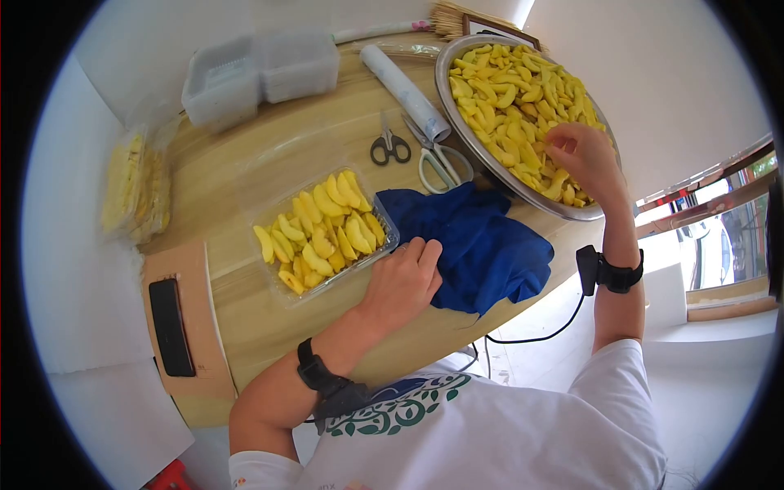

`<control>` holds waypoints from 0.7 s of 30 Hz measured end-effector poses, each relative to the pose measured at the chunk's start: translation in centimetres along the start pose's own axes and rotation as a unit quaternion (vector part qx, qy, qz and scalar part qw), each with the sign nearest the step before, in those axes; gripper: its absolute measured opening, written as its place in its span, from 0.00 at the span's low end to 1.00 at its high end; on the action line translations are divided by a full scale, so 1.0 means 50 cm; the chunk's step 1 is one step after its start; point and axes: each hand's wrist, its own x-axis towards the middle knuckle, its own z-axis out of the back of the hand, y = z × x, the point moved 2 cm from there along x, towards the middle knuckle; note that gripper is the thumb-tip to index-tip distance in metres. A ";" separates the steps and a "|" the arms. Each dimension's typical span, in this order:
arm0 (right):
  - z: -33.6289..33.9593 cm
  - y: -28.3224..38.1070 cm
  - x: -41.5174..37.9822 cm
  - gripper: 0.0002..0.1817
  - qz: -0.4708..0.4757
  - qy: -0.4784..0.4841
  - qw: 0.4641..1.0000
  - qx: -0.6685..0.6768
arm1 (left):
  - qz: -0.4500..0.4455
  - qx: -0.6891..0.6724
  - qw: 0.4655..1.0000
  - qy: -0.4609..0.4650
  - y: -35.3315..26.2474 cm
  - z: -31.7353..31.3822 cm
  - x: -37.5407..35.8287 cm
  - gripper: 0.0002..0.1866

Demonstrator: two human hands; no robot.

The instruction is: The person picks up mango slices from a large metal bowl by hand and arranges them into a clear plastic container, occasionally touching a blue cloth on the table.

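My left hand (406, 278) rests with curled fingers at the near right corner of a clear plastic tray (328, 286). Rows of yellow fruit slices (317, 229), probably peach, fill that tray. The fingertips meet a crumpled blue cloth (482, 249), and what they grip, if anything, is hidden. Over a wide metal basin (523, 194) heaped with loose yellow slices (510, 98), my right hand (586, 157) has its thumb and fingers pinched together. Whether a slice is between them cannot be made out.
Black-handled scissors (390, 147), white-handled scissors (441, 167) and a plastic film roll (406, 91) lie behind the cloth. Stacked clear containers (261, 73) stand at the back. Filled packs (137, 184) stand at left, and a phone (171, 327) lies on cardboard (214, 327). A cable (539, 337) hangs below the table edge.
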 end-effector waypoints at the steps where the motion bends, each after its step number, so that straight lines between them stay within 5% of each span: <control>1: -0.001 0.004 0.000 0.10 0.009 0.008 1.000 0.023 | -0.002 -0.001 1.000 0.003 -0.001 0.000 0.000 0.13; 11: -0.023 0.022 -0.004 0.14 0.030 0.068 0.996 -0.043 | 0.002 -0.015 1.000 0.000 -0.002 0.006 0.005 0.13; 21: -0.021 0.018 -0.002 0.10 0.010 0.123 0.989 0.080 | 0.005 -0.008 1.000 0.000 -0.004 0.011 0.007 0.13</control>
